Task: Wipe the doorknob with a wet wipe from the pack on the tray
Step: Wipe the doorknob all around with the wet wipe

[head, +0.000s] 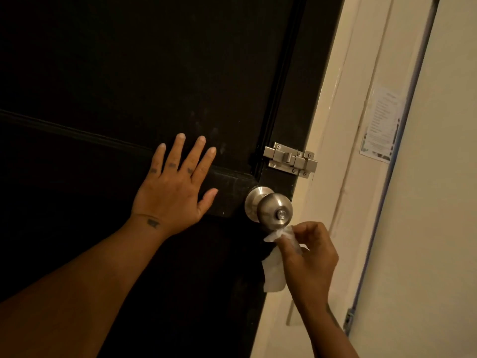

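Head view, slide bolt [290, 159] above doorknob [275, 210], paper notice [381, 122] on wall

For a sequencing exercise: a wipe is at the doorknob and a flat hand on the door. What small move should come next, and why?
Probably lift the right hand so the wet wipe wraps the doorknob. The wipe only meets the knob's lower edge and mostly hangs below, while the left hand lies flat on the door.
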`<state>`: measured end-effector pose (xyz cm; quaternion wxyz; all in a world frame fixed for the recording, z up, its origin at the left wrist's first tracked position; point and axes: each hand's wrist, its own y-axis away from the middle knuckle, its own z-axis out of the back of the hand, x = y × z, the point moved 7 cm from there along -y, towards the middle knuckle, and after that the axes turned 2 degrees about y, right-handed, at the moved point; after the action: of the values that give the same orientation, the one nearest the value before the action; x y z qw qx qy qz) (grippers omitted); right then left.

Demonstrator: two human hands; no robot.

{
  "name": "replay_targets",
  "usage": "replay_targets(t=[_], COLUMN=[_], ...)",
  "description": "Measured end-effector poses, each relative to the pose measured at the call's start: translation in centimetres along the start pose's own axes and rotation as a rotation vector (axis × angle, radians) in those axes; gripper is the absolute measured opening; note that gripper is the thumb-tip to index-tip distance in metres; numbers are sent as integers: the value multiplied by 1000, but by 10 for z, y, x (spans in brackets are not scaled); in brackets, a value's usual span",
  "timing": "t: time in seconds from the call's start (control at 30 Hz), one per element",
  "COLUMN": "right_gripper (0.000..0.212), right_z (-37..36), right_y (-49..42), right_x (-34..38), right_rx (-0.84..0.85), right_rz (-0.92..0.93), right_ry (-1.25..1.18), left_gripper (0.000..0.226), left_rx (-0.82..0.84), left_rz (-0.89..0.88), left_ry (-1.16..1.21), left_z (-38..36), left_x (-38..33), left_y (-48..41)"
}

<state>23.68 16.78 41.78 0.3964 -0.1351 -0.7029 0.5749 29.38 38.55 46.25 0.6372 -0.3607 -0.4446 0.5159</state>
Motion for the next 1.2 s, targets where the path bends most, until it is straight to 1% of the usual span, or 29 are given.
replay_targets(t=[0.17,0.27,0.4,0.5,0.53,0.6,0.63,0.73,0.8,0.83,0.93,0.97,1.1,1.2], right_gripper=[42,30,9,9,12,21,21,15,15,17,18,17,16,16], right_z=[-4,-9,-23,-27,-26,-23,-19,-3,2,0,-14,-14,5,1], right_y=[6,10,14,-2,-10,-30,-40,-60,-63,-62,-55,-56,-63,-65], right_x=[11,23,59,74,74,69,65,54,54,54,45,39,22,29], right_rx=[11,41,77,92,109,150,151,78,39,69,254,267,143,156], right_rz=[127,219,470,555,545,466,416,296,295,303,268,245,163,179], right_ry=[100,156,252,348,357,318,292,233,185,158,121,131,137,101], left_gripper=[68,68,68,68,68,68,68,68,68,68,68,68,67,67], left_rx=[-3,-1,12,24,27,28,28,27,22,18,2,-1,-12,-18], left_rz=[-5,-1,1,3,3,2,1,2,1,1,2,2,1,-1], left_ry=[-11,-11,-3,-3,-2,-3,-5,5,12,13,17,18,12,1], left_z=[-1,-1,0,0,1,1,2,2,1,1,0,0,-1,0], left_x=[0,0,1,1,1,1,1,0,0,1,1,1,0,0], left_y=[0,0,-1,-1,-1,-1,-1,-1,-1,-1,-2,-2,-2,-1])
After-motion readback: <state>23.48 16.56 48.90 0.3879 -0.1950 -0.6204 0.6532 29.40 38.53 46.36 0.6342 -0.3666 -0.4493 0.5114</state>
